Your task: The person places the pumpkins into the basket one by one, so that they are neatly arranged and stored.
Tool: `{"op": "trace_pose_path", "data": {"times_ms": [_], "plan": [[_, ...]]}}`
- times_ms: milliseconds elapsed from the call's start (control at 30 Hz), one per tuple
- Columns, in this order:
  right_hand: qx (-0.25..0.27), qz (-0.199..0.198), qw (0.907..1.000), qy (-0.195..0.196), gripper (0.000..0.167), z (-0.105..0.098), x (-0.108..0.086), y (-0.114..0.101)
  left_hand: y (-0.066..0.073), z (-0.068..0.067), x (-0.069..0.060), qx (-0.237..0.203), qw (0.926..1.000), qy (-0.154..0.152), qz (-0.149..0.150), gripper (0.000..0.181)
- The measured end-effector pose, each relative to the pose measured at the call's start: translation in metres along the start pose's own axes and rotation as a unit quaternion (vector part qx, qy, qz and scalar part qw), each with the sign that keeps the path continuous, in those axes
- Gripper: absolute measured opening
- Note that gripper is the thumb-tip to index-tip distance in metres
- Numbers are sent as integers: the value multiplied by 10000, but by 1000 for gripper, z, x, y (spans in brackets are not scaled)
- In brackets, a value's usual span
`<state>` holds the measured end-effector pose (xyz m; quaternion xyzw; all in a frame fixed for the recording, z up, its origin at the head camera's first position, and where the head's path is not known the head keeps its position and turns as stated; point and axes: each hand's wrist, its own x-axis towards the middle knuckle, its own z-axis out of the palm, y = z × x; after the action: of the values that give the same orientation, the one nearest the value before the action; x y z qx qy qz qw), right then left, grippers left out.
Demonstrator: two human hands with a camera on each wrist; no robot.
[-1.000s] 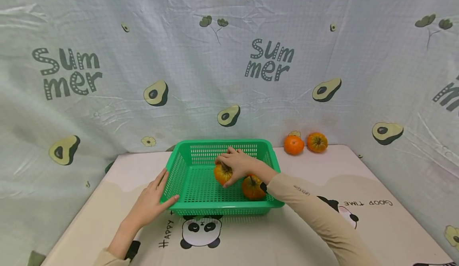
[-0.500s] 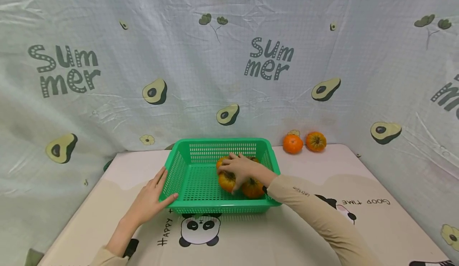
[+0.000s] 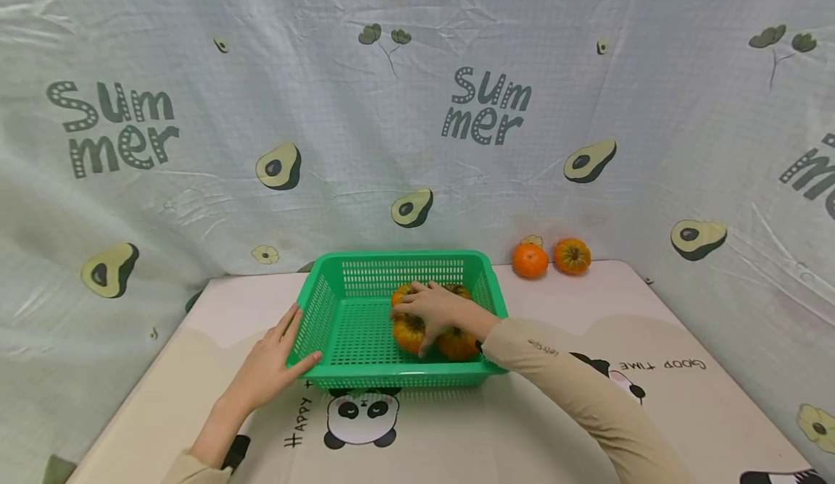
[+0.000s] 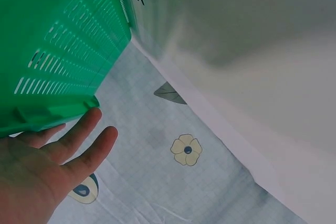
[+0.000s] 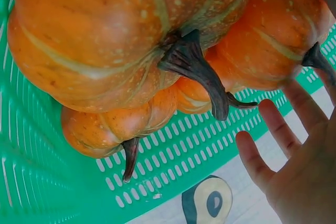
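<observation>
Pumpkin sits front left of a group of four in the green basket; right hand is directly above it, entering from the right, so this is the nearer hand. Body squat and round, no long axis to speak of; direction marker is the dark stem, which points toward the palm side. Thumb on the pumpkin's near side, fingers spread over its top and far side; in the right wrist view the outer two look fairly straight and off the surface. Whether thumb and first fingers grip it or merely rest there: cannot tell. Left hand well to the left, fingers apart and nearly straight, laid against the basket's left rim, thumb by the front corner; judged to be steadying it. Immediately right, below the right wrist, a neighbouring pumpkin sits close and limits sideways room. Behind, partly covered by the hand: back-left pumpkin and back-right pumpkin. Crowding is therefore right and rear; basket floor extends leftward. Farther off, on the tablecloth beyond the basket's right wall, an orange pumpkin and a yellower pumpkin stand side by side near the printed curtain; that wall lies between them and the right hand.
</observation>
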<state>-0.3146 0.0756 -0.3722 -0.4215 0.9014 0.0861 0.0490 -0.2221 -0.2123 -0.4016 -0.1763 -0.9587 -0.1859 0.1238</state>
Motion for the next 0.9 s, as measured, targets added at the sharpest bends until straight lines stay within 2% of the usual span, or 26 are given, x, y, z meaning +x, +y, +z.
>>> {"op": "trace_pose_path", "data": {"times_ms": [567,767,900], "plan": [[276,119,9992,276,59,-5,-4,2,0,-1,1,-19,10000,-10,-2,81],[1012,9,9895,1031,40,-20,-14,3,-2,1,1,-3,10000,23,40,80],[1201,-183,9815,1483,35,-30,-27,3,-4,2,2,43,9999,65,71,80]]}}
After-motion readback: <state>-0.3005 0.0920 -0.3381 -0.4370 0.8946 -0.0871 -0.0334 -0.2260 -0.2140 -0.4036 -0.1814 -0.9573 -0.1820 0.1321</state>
